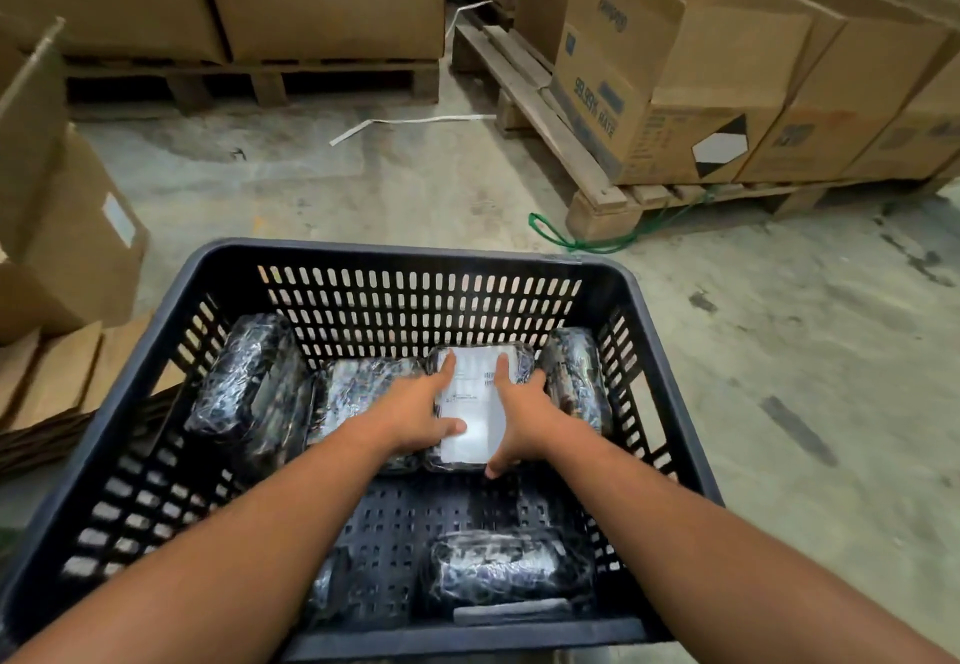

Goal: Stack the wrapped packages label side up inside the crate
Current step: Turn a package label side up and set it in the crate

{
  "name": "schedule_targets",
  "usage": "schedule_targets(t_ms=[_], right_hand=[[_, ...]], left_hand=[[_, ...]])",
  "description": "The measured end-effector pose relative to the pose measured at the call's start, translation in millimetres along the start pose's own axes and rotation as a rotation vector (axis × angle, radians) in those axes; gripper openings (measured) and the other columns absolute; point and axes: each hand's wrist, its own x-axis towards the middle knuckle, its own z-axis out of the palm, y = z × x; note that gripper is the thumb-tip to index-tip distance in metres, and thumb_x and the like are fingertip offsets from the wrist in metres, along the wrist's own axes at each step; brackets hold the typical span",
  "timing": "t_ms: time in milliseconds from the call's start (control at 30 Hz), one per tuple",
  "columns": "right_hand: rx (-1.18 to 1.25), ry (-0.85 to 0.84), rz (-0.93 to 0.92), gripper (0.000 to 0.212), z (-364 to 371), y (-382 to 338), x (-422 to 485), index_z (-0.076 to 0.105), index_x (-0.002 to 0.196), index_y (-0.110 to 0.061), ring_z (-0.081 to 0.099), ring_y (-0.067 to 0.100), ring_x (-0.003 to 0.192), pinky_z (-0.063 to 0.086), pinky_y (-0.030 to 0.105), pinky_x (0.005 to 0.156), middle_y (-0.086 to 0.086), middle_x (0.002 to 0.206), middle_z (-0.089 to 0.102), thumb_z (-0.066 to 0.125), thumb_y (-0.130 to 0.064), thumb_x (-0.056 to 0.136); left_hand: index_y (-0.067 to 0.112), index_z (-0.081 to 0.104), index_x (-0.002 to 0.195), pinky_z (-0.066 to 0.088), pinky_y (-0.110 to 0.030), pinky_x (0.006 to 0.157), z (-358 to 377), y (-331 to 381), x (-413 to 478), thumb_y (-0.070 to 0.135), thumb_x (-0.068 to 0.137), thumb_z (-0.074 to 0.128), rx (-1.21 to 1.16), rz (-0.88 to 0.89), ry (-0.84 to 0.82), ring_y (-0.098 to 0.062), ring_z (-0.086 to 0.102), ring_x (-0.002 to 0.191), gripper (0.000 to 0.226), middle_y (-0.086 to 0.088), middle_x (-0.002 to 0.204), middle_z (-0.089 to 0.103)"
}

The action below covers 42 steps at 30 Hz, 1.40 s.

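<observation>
Now both hands, left hand (pixel 423 411) and right hand (pixel 517 416), grip the white-label package (pixel 475 406) by its long sides, label up, at the far wall inside the crate (pixel 395 254), pointing away.

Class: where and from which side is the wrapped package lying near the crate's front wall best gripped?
Grip the package across its two long edges, coming from above. It lies flat on the crate floor with open space around it, so only its top and sides are reachable.
</observation>
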Motion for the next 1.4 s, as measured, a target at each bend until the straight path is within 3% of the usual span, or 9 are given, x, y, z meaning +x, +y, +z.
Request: schedule_targets(t_ms=[67,167,467,533,667,900,1067,1233,1400], right_hand=[[-0.029,0.004,0.016,0.164,2.2,-0.9,4.2,-0.033,0.157,-0.020,0.042,0.048,0.143,0.039,0.048,0.119,0.035,0.163,-0.028,0.101,-0.032,0.063],[-0.081,0.010,0.035,0.165,1.8,-3.2,10.2,-0.030,0.158,-0.019,0.051,0.047,0.137,0.043,0.048,0.116,0.037,0.164,-0.023,0.101,-0.036,0.060],[-0.093,0.066,0.021,0.153,28.4,7.2,13.1,-0.027,0.160,-0.018,0.026,0.048,0.153,0.037,0.049,0.121,0.032,0.159,-0.038,0.096,-0.032,0.071],[-0.145,0.074,0.022,0.145,33.2,9.8,13.3,-0.021,0.161,-0.010,0.024,0.050,0.153,0.037,0.047,0.121,0.035,0.158,-0.037,0.092,-0.038,0.076],[-0.230,0.089,-0.002,0.127,43.2,6.4,12.9,-0.009,0.159,0.010,-0.013,0.055,0.153,0.010,0.052,0.127,0.038,0.162,-0.027,0.083,-0.039,0.086],[-0.107,0.051,0.001,0.140,35.7,12.8,13.6,-0.014,0.158,0.010,-0.004,0.046,0.158,0.019,0.042,0.127,0.028,0.167,-0.023,0.091,-0.037,0.078],[-0.161,0.011,0.017,0.135,28.4,2.5,5.8,-0.002,0.159,0.011,0.007,0.050,0.156,0.025,0.041,0.126,0.033,0.168,-0.013,0.093,-0.036,0.076],[-0.034,0.210,-0.066,0.076,-10.2,-4.2,-10.3,0.050,0.149,-0.008,0.059,0.030,0.130,0.049,0.039,0.107,0.014,0.151,0.054,0.085,-0.032,0.086],[-0.103,0.525,0.013,0.035,-57.1,6.6,-31.5,0.066,0.125,-0.011,0.062,0.035,0.119,0.055,0.048,0.098,0.014,0.132,0.063,0.074,-0.021,0.092]], left_hand=[[0.047,-0.007,0.155,0.016,-0.059,0.115,3.3,-9.3,4.8,0.065,0.083,0.062,0.174,-0.023,0.028,-0.033,0.024,0.144,0.102,-0.013,0.150,0.047],[0.049,-0.018,0.151,-0.009,-0.064,0.114,6.6,-16.0,7.0,0.073,0.085,0.048,0.271,-0.018,-0.019,-0.038,-0.009,0.151,0.096,-0.012,0.164,0.023],[0.032,-0.039,0.142,-0.021,-0.067,0.107,34.2,4.2,5.1,0.050,0.100,0.046,0.325,-0.096,-0.064,-0.039,-0.052,0.127,0.096,-0.027,0.145,-0.047],[0.032,-0.034,0.145,-0.019,-0.066,0.107,26.2,2.1,4.4,0.056,0.097,0.049,0.367,-0.085,-0.050,-0.041,-0.051,0.128,0.099,-0.025,0.142,-0.053],[0.019,-0.029,0.152,-0.015,-0.066,0.111,23.0,-5.7,0.1,0.071,0.078,0.063,0.436,0.051,-0.191,-0.032,-0.035,0.141,0.129,-0.007,0.152,-0.044],[0.017,-0.025,0.154,-0.019,-0.066,0.109,24.2,-7.9,7.1,0.060,0.078,0.073,0.492,0.045,-0.207,-0.035,-0.030,0.146,0.131,-0.002,0.158,-0.037],[0.016,-0.025,0.154,-0.017,-0.066,0.109,24.7,-8.7,4.2,0.063,0.077,0.071,0.523,0.057,-0.196,-0.037,-0.027,0.147,0.131,-0.004,0.158,-0.036],[0.014,-0.021,0.155,-0.016,-0.062,0.112,21.3,-4.5,1.1,0.069,0.077,0.066,0.476,0.103,-0.157,-0.036,-0.022,0.149,0.129,-0.005,0.160,-0.031],[0.016,-0.014,0.158,-0.002,-0.053,0.123,21.1,7.6,0.0,0.059,0.086,0.064,0.473,0.216,-0.118,-0.029,-0.016,0.152,0.115,-0.004,0.164,-0.024]])
